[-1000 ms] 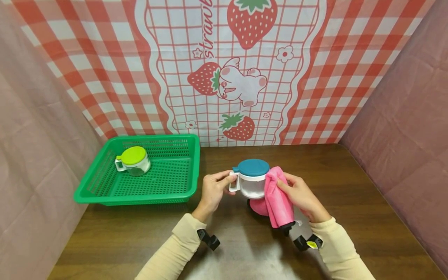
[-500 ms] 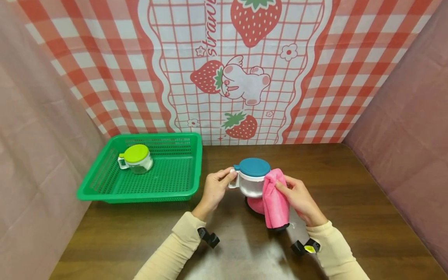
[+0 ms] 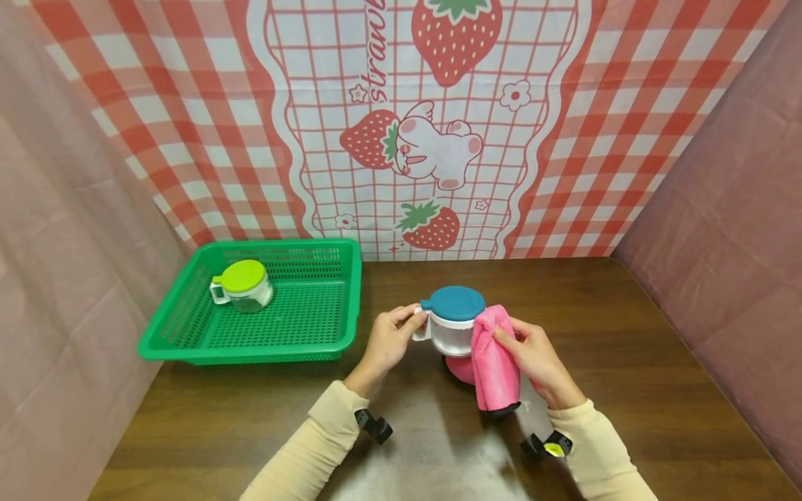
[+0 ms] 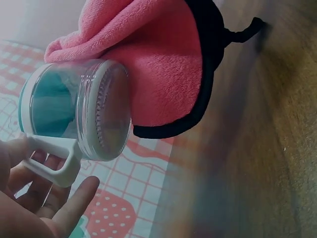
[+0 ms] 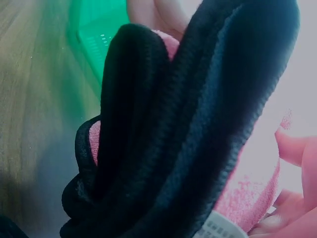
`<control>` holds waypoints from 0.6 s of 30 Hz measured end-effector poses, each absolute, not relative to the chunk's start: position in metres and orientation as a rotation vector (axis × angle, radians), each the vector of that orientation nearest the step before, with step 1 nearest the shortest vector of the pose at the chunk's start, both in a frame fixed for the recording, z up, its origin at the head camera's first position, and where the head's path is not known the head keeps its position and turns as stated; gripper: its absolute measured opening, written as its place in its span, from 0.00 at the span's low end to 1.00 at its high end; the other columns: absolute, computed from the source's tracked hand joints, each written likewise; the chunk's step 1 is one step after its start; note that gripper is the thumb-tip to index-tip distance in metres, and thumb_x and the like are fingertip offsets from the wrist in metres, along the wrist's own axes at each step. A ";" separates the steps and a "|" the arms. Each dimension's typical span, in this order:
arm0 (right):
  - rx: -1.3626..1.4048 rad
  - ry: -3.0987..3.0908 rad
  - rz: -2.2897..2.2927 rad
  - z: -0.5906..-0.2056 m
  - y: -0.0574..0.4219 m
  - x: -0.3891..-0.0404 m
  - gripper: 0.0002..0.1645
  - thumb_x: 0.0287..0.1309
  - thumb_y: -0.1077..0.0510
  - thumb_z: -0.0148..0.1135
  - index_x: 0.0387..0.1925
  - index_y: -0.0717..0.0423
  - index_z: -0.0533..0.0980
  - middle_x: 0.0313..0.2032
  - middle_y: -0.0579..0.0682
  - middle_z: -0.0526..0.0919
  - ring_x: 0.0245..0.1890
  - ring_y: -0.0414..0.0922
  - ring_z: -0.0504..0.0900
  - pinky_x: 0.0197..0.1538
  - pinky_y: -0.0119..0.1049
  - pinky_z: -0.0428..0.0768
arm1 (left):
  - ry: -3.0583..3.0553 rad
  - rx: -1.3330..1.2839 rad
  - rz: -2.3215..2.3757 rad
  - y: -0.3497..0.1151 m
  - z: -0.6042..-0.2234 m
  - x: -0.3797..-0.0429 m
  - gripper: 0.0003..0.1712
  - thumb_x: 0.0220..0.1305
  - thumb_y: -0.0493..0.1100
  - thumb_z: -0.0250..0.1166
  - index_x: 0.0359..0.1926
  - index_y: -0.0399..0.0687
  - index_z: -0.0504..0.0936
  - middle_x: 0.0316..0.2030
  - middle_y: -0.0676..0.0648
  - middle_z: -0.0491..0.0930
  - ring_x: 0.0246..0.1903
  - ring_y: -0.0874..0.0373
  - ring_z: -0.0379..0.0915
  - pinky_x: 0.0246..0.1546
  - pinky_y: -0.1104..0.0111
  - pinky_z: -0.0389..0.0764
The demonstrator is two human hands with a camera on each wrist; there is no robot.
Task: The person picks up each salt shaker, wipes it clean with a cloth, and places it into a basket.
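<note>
My left hand [image 3: 390, 341] grips the white handle [image 4: 59, 156] of a clear seasoning jar [image 3: 452, 337] with a blue lid [image 3: 457, 303]. The jar is held upright above the table. Bunched in my right hand [image 3: 535, 355] is a pink towel [image 3: 495, 369] with black edging, pressed against the jar's right side. In the left wrist view, the towel [image 4: 163, 74] spreads behind the jar's base, its black hem hanging down. Folds of black edging [image 5: 198, 124] fill most of the right wrist view and hide the jar there.
A green plastic basket [image 3: 354, 299] stands on the left of the wooden table [image 3: 589, 313]. Inside it sits another jar [image 3: 247, 285] with a lime-green lid. A strawberry-print checked cloth [image 3: 250, 139] hangs along the back, with pinkish drapes [image 3: 720, 174] at the sides.
The jar and towel stay close together between my hands and shift only slightly. The towel's hanging end has swung a little to the left since a second ago.
</note>
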State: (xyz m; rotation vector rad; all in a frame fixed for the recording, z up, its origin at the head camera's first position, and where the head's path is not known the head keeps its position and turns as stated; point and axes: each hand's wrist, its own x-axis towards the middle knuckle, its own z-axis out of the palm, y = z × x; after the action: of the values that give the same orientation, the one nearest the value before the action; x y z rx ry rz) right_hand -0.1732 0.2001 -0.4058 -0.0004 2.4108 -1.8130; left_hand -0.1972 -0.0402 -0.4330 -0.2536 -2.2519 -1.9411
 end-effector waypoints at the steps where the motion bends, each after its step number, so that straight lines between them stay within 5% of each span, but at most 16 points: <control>1: 0.001 2.414 -1.814 -0.406 0.200 -0.173 0.25 0.67 0.56 0.58 0.57 0.72 0.72 0.32 0.44 0.81 0.28 0.36 0.79 0.32 0.30 0.81 | -2.240 -0.244 -1.957 -0.040 -0.433 -0.197 0.12 0.64 0.38 0.65 0.45 0.35 0.86 0.35 0.36 0.84 0.32 0.67 0.73 0.33 0.79 0.76; 18: 0.048 2.490 -1.759 -0.407 0.198 -0.173 0.25 0.67 0.54 0.58 0.59 0.68 0.74 0.31 0.45 0.83 0.26 0.36 0.79 0.31 0.30 0.80 | -2.149 -0.121 -2.065 -0.034 -0.410 -0.177 0.12 0.63 0.32 0.63 0.45 0.26 0.83 0.41 0.30 0.83 0.32 0.63 0.73 0.31 0.78 0.75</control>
State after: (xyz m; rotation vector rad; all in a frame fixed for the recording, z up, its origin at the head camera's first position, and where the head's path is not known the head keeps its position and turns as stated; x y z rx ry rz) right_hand -0.1730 0.1981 -0.4073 0.0478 2.4900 -1.7586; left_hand -0.1771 -0.0335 -0.4099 -0.1208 -2.1486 -2.0651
